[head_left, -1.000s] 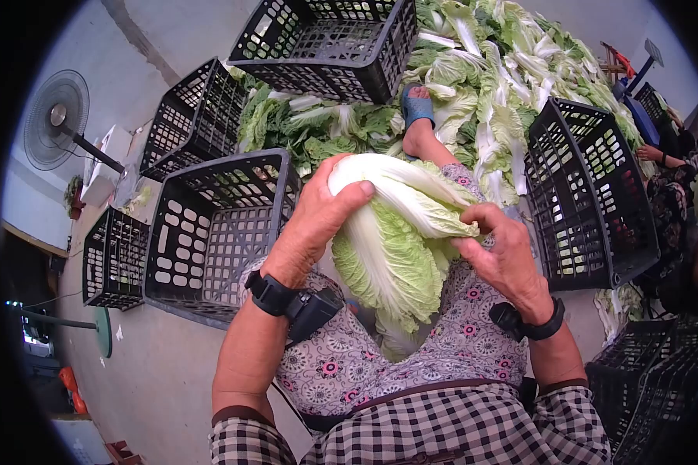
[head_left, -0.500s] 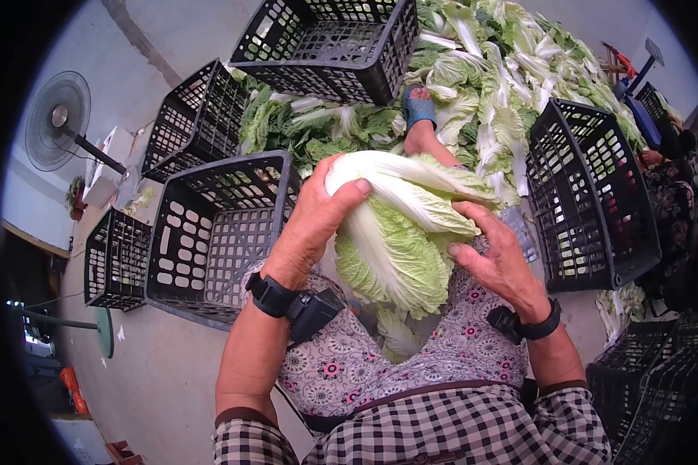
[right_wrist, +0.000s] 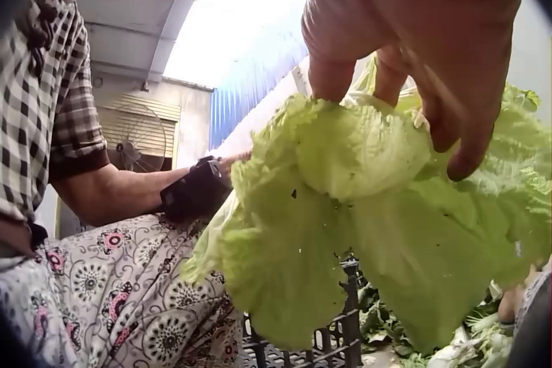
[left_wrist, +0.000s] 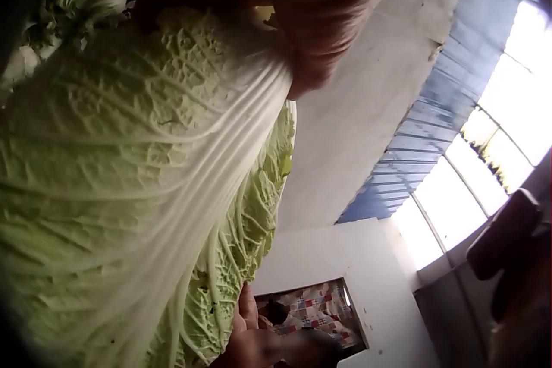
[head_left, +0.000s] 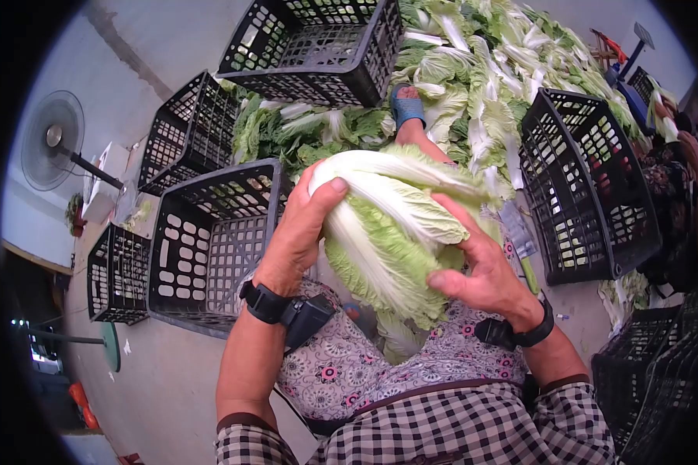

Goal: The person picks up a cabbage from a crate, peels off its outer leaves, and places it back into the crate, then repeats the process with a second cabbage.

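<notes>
A Chinese cabbage with white ribs and pale green leaves [head_left: 380,232] is held above the lap. The left hand [head_left: 298,225] grips its white base end, thumb on top; the left wrist view shows that hand [left_wrist: 302,14] above a broad leaf [left_wrist: 138,169]. At the leafy side, the right hand [head_left: 481,263] has its thumb and fingers spread around the leaves. In the right wrist view its bent fingers hold the loose outer leaves [right_wrist: 362,152], the hand [right_wrist: 423,31] above them. Part of the right fingers is hidden behind leaves in the head view.
Black crates stand at the left [head_left: 217,256], the top [head_left: 310,77] and the right [head_left: 589,186]. Cabbage leaves [head_left: 473,93] cover the floor ahead. A knife with a green handle [head_left: 529,275] lies beside the right crate. A fan [head_left: 54,139] stands far left, another person [head_left: 675,186] far right.
The right hand has shifted from the leaf tips down along the cabbage's side, its thumb and fingers wider apart. The cabbage and left hand have moved slightly left in view, and the knife has come into sight.
</notes>
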Demonstrator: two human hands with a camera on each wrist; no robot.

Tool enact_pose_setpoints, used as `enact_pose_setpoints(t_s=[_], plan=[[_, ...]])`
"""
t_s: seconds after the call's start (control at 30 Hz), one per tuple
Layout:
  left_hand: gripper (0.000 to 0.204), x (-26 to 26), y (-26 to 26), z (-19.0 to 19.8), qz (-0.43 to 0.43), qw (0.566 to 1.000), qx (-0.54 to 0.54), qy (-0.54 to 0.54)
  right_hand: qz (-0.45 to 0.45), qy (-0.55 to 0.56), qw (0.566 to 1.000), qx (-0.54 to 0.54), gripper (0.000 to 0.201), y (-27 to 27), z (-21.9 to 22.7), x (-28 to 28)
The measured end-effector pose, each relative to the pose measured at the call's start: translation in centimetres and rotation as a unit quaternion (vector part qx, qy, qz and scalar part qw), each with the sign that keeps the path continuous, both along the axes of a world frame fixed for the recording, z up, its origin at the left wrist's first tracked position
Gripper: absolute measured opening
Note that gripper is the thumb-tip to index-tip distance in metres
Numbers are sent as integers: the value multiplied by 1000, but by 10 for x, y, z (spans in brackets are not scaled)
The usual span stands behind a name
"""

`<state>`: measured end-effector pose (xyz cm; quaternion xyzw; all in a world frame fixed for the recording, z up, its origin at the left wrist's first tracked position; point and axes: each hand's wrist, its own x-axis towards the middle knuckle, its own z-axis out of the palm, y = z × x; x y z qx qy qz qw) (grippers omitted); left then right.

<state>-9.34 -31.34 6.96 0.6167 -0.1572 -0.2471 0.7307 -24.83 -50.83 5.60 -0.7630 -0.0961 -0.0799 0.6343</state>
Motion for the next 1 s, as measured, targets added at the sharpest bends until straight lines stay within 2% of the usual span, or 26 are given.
enact_pose_setpoints(t_s=[0.03, 0.07, 0.17, 0.2, 0.33, 0.37, 0.43, 0.47, 0.53, 0.57, 0.6, 0.7, 0.9, 1.0], plan=[[60, 0, -1, 0, -5, 1000, -3, 8, 27, 15, 997, 71, 72, 4, 7, -2], [57, 0, -2, -1, -13, 1000, -22, 12, 61, 41, 996, 55, 76, 6, 15, -4], [56, 6, -1, -9, 1, 997, -65, 50, 79, -91, 988, -102, 78, 16, 11, 3], [54, 6, -1, -10, 0, 996, -73, 52, 46, -128, 977, -167, 80, 23, 16, 0], [50, 0, -4, -3, 13, 988, -98, 121, 15, -142, 977, -160, 89, 43, 14, -3], [49, 4, -2, -4, 10, 978, -117, 171, 13, -170, 975, -142, 90, 46, 19, -2], [48, -22, -7, 19, 30, 991, -108, 74, 6, -230, 968, -105, 93, 52, 31, 1], [50, -2, 4, 0, 7, 960, -158, 231, 5, -279, 955, -96, 93, 58, 29, 2], [57, -9, 4, 11, -52, 969, -149, 192, 12, -312, 943, -116, 82, 62, 37, -2], [60, -14, 1, 17, -54, 965, -153, 208, 19, -329, 936, -127, 77, 65, 41, -5], [63, -21, -4, 27, -55, 960, -156, 225, 23, -331, 935, -122, 72, 67, 42, -8], [68, -18, 4, 16, -89, 946, -187, 249, 73, -317, 938, -124, 74, 63, 41, -13], [67, -20, 3, 18, -93, 949, -182, 242, 31, -317, 935, -157, 74, 52, 49, -11], [65, -19, 4, 16, -92, 952, -176, 233, 15, -297, 947, -124, 79, 46, 57, -13]])
